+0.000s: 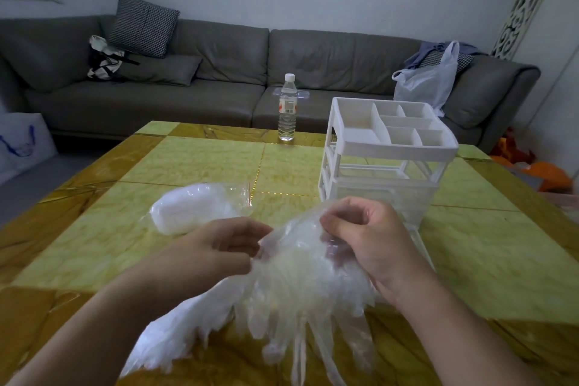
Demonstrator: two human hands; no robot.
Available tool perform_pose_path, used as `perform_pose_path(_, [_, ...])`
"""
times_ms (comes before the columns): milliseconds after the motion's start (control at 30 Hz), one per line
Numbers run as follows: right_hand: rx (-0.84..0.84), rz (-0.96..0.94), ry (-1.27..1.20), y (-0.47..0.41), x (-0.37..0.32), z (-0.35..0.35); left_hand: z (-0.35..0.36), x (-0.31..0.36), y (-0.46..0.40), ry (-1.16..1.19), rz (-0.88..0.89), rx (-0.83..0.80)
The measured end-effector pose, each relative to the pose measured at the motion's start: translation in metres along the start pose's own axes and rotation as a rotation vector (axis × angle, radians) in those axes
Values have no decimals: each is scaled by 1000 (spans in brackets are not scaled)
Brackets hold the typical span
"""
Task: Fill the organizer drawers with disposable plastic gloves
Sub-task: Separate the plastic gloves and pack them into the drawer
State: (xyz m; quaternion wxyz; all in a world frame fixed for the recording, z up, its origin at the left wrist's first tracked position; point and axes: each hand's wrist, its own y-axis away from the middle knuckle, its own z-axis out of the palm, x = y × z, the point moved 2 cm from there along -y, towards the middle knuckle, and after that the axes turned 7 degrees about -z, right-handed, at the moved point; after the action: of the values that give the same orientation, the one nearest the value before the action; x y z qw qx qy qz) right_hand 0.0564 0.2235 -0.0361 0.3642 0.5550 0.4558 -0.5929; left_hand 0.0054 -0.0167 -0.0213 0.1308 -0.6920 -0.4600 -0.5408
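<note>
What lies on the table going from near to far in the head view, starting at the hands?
Loose bunch of gloves held by the left hand and right hand → sealed pack of gloves → white organizer → water bottle at the far edge.

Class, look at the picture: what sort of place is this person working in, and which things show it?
Most likely a home living room: a long grey sofa with a checked cushion stands behind a low tiled table, and a shopping bag lies on the sofa.
</note>
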Motion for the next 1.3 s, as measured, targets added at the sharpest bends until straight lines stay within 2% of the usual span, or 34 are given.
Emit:
perform_pose_path(100, [-27,-4,5,2,2,5,17,6,3,65,31,-81])
perform_pose_path(200, [-43,-17,44,3,1,6,32,4,-7,24,83,143])
perform_pose_path(300, [-33,-39,110,4,-1,5,35,5,-12,245,88,238])
perform_pose_path(467, [-38,-52,154,4,-2,2,33,12,-8,389,33,269])
perform_pose_path(567, [-22,-71,179,3,1,3,35,9,-10,476,-26,206])
perform_pose_path(633, [-14,-77,189,4,2,6,37,7,-11,382,-1,182])
perform_pose_path(733, [-52,-8,122,5,2,8,37,3,-14,283,60,248])
perform_pose_path(900, [-217,105,74,4,-1,-3,18,0,-13,398,45,377])
perform_pose_path(1167, [-137,45,102,-3,6,-10,11,-1,-15,458,1,325])
perform_pose_path(1300, [-138,47,207,-2,6,-8,11,-8,-19,362,46,466])
